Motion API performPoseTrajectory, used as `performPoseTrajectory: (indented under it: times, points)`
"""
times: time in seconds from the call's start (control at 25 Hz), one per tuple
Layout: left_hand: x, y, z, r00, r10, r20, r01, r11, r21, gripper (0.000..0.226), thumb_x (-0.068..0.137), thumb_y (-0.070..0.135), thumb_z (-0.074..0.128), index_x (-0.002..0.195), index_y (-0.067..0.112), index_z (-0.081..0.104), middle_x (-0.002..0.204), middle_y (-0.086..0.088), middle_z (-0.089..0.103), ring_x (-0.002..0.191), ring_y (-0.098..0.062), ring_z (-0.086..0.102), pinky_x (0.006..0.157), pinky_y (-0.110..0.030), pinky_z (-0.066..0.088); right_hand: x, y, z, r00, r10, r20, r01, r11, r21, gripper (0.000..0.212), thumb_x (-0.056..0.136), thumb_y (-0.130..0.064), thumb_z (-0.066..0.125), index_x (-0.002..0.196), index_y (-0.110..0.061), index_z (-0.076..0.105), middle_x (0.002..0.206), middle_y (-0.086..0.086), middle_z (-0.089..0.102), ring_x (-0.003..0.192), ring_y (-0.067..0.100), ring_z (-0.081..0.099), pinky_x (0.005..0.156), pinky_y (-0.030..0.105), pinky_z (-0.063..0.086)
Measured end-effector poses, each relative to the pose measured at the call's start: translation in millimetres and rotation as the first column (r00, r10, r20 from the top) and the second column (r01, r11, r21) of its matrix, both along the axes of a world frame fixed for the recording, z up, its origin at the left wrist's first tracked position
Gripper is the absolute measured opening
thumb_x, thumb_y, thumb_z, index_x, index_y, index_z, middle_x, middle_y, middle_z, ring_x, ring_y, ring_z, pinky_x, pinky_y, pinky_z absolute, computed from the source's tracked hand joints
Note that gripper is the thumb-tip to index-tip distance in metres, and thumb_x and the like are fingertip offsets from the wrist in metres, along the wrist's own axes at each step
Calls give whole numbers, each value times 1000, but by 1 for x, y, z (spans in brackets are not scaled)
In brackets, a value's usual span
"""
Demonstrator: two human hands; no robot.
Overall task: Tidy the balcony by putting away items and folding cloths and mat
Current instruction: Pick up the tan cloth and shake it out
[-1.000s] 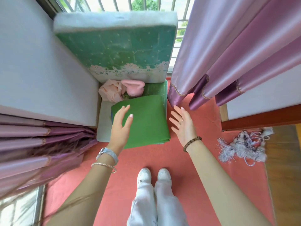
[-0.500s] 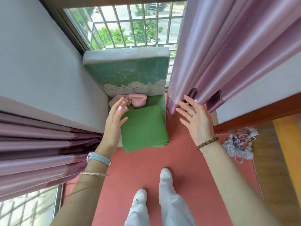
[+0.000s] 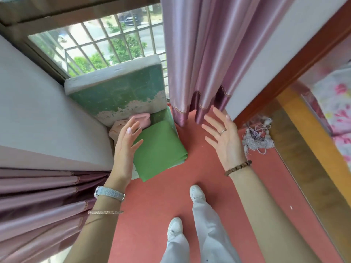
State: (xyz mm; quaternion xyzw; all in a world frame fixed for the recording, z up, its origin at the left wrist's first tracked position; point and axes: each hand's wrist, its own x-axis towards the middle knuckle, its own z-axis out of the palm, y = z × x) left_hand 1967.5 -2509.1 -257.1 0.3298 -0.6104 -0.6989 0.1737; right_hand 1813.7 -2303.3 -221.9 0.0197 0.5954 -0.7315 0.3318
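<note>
A folded green cloth [image 3: 161, 147] lies on a low pad by the wall. Behind it sit a pink item [image 3: 142, 118] and a peach cloth [image 3: 114, 130]. A thick green folded mat [image 3: 121, 93] stands upright against the barred window. My left hand [image 3: 126, 147] hovers open over the green cloth's left edge, touching nothing that I can see. My right hand [image 3: 224, 141] is raised with fingers spread, empty, just below the hem of the hanging pink curtain [image 3: 201, 59].
A red carpet [image 3: 152, 205] covers the floor under my white shoes [image 3: 197, 192]. Grey tasselled ties [image 3: 256, 139] lie on the floor at right beside a wooden door frame [image 3: 296, 59]. More pink curtain [image 3: 38, 202] bunches at the left, below a white wall.
Both hands have lifted away from the green cloth. The right hand has risen toward the curtain hem, and the view has tilted up and turned right.
</note>
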Motion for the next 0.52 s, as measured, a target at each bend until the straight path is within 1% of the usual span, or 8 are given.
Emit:
performPoseTrajectory:
  times: [0.16,0.28,0.4,0.52]
  points:
    - [-2,29,23,994,-104,-29,105,994,24,62,85,63,45,141,37,40,144,6,51,129,-9,52,108,-44,42,31,43,19,989,-146,17,147,987,-59,45,96,-52,34,133,-35,53,137,-2,59,122,17,59,109,47,37]
    - [-12,67,37,968,-248,-33,249,968,17,58,87,62,44,141,40,42,144,7,52,129,-9,53,108,-44,42,50,89,31,961,-274,28,275,958,-78,39,101,-47,28,129,-37,54,135,0,61,121,20,60,111,48,35]
    - [-33,117,48,929,-367,-41,368,930,20,47,91,57,43,135,42,48,137,12,57,127,-9,54,109,-45,42,63,148,42,901,-433,44,435,897,-80,39,101,-47,30,128,-35,55,130,0,64,120,21,61,113,51,34]
    - [-53,172,58,890,-447,-87,450,893,18,39,97,46,38,134,40,49,135,11,59,126,-10,56,106,-42,44,79,207,49,833,-552,38,553,831,-61,43,99,-50,32,131,-32,55,130,0,64,120,20,61,113,51,34]
